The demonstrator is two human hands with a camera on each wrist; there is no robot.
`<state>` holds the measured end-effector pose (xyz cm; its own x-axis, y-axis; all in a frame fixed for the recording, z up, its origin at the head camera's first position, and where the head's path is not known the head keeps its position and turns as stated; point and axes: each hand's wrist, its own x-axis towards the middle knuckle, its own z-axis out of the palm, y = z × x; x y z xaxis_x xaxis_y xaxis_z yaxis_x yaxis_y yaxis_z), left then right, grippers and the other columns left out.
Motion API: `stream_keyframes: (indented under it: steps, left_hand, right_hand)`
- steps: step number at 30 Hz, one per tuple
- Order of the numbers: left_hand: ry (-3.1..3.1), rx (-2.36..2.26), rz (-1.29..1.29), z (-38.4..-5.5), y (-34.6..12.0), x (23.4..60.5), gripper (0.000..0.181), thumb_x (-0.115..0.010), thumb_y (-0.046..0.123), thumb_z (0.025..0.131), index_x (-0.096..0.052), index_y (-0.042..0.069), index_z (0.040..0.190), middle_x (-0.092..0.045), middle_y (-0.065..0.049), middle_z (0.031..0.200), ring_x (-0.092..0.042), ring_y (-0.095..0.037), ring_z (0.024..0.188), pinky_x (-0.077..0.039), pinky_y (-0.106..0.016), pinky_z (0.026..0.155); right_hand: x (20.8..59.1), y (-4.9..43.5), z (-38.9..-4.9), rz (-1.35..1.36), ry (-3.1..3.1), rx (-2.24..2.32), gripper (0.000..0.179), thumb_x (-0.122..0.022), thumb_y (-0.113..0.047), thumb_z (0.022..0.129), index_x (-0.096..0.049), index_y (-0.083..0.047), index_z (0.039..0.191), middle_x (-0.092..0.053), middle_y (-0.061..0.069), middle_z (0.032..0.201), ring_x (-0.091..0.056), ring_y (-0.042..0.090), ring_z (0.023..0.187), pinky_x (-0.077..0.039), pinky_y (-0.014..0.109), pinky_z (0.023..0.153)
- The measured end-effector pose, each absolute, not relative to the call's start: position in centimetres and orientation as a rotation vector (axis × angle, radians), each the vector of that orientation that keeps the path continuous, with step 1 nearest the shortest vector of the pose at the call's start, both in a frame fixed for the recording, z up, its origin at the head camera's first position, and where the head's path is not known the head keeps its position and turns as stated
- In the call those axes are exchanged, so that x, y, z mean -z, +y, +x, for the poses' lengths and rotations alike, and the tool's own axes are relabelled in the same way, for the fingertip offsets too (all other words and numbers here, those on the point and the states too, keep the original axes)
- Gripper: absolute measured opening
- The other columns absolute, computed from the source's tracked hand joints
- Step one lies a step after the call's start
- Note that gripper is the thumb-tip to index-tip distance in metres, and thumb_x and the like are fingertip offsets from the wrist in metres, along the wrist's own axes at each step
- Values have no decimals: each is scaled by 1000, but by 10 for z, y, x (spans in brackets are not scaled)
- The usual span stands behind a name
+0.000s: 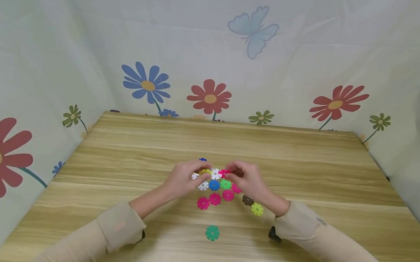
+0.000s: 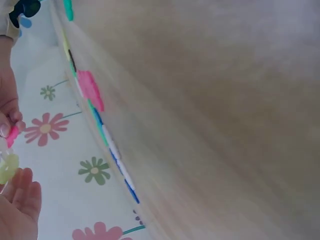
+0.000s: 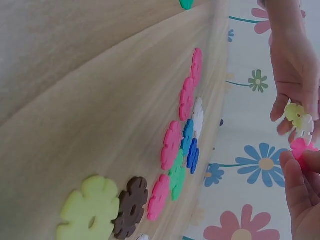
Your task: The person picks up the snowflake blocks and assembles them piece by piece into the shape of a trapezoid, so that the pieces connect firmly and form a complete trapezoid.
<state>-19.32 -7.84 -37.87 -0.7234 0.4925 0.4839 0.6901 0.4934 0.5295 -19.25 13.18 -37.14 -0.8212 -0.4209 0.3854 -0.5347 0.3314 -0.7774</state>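
Observation:
Three notched plastic flower discs are joined in a short row held above the table: a yellow disc [image 3: 295, 113], a white disc [image 1: 215, 173] and a pink disc [image 3: 301, 147]. My left hand [image 1: 183, 178] pinches the yellow end between thumb and fingers. At the other end, the pink disc is gripped by my right hand [image 1: 250, 181]. The right wrist view shows the white disc between the two, raised well off the tabletop. Fingertips cover parts of the yellow and pink discs.
Loose discs lie flat on the wooden table [image 1: 142, 139] below the hands, among them a blue disc [image 1: 214, 185], a light green disc [image 1: 226, 183] and several pink ones. A brown disc [image 1: 247, 200] and a yellow-green disc [image 1: 257, 209] lie right; a green disc [image 1: 212, 233] lies nearer.

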Motion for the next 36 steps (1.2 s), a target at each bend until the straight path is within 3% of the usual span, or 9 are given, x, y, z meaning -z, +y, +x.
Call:
stream_keyframes:
  steps: [4, 7, 12, 20, 29, 36]
  left_hand:
    - [-2552, 1048, -1015, -194, -78, 376, 44, -66, 31, 78, -59, 5, 113, -64, -8, 107, -61, -16, 97, -51, -27, 79]
    - [-2581, 1028, -1020, -195, -78, 377, 48, -68, 34, 75, -59, 6, 113, -64, -7, 108, -60, -16, 100, -50, -28, 81]
    - [-2564, 1039, -1035, -198, -78, 381, 42, -70, 28, 74, -62, 6, 108, -65, -8, 104, -61, -17, 97, -51, -27, 79]
    - [-2612, 1040, -959, -207, -88, 386, 38, -69, 24, 75, -63, 7, 108, -65, -6, 107, -60, -19, 101, -49, -32, 83]
    - [-2663, 1074, -901, -215, -102, 392, 38, -66, 24, 79, -61, 7, 112, -62, -7, 113, -58, -22, 105, -48, -35, 86]
    - [-2657, 1053, -898, -221, -110, 398, 39, -67, 23, 78, -61, 6, 112, -62, -7, 112, -57, -22, 105, -47, -37, 87]
  right_hand:
    - [373, 127, -195, 927, -2436, -1499, 8, -61, 7, 77, -60, 3, 84, -65, 13, 78, -63, 18, 66, -52, 19, 58]
    - [376, 124, -195, 943, -2416, -1499, 8, -62, 6, 77, -60, 2, 84, -65, 13, 78, -62, 17, 65, -52, 19, 58]
    - [380, 121, -198, 1001, -2394, -1487, 8, -61, 4, 78, -60, 2, 86, -64, 13, 78, -62, 20, 65, -51, 19, 58]
    - [381, 124, -209, 984, -2573, -1494, 25, -64, 2, 77, -56, 6, 100, -61, 19, 87, -62, 24, 76, -52, 25, 65]
    - [395, 134, -233, 940, -2922, -1525, 18, -65, 0, 75, -59, 6, 90, -61, 19, 88, -58, 20, 75, -49, 22, 65]
    - [404, 136, -239, 1007, -3068, -1421, 19, -65, 0, 74, -63, 2, 93, -64, 14, 88, -57, 16, 79, -49, 24, 71]
